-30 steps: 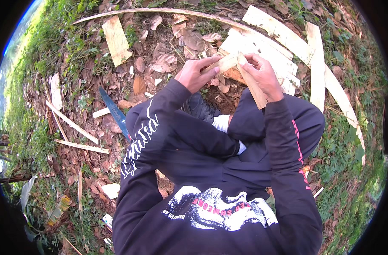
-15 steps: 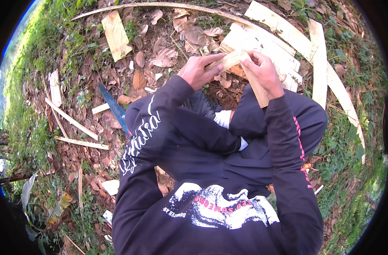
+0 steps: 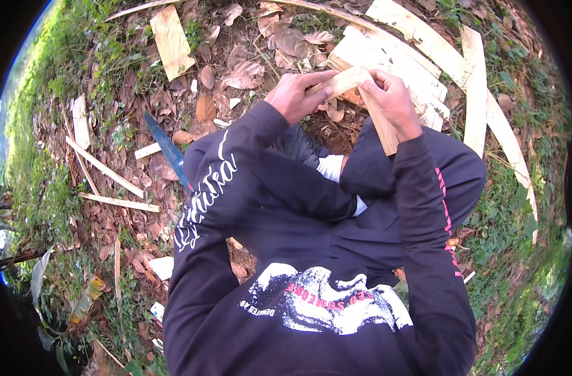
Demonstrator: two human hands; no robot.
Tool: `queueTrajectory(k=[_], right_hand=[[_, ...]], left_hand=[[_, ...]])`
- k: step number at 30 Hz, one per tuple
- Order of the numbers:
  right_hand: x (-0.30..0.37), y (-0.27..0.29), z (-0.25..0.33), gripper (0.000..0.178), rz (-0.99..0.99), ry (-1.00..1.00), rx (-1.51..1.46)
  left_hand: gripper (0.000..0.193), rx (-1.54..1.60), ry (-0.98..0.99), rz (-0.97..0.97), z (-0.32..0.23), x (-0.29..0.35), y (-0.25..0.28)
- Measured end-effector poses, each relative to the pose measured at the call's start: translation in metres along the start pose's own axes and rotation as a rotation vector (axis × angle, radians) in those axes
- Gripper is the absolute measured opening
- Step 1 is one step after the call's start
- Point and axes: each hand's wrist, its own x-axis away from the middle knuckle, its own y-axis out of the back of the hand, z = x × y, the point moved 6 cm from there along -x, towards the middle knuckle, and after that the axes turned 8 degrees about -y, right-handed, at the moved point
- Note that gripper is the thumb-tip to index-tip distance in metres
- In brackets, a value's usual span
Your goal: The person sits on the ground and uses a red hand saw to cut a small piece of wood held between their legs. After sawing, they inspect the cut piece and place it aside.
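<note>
My left hand (image 3: 296,96) is closed on a short wooden strip (image 3: 341,82), thumb on top and fingers stretched along its far side. A second short wooden strip (image 3: 380,124) slants down toward my right knee, pinched near its upper end by my right hand (image 3: 394,101). The two strips meet end to end at an angle, like a corner, between my hands. Whether anything fastens them there I cannot make out. Both hands are raised in front of my crossed legs, over the near edge of a stack of pale boards (image 3: 377,53).
Long pale planks (image 3: 474,94) lie at the right of the stack. A loose board (image 3: 171,44) rests on the leaves at the far left. Beside my left knee is a blue blade (image 3: 164,147), its near end hidden. Thin wood strips (image 3: 104,166) are scattered farther left among leaves and grass.
The view has shifted slightly. My hands still hold the two strips joined at an angle, with only a small change in their position.
</note>
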Motion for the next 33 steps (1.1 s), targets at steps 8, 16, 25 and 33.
queueTrajectory(k=[8,16,25,33], right_hand=[[-0.001,-0.002,-0.003,0.029,0.015,-0.077,-0.057],[-0.003,-0.008,-0.011,0.028,0.023,-0.101,-0.151],[-0.005,0.019,-0.004,0.025,-0.082,-0.054,-0.478],[-0.005,0.024,-0.014,0.027,-0.054,-0.103,-0.624]], left_hand=[[0.040,-0.002,-0.013,0.005,0.001,0.000,0.002],[0.039,0.003,0.017,0.106,0.010,-0.001,0.000],[0.050,0.787,0.191,0.046,0.034,0.000,0.030],[0.041,1.097,0.015,0.036,0.017,0.003,0.033]])
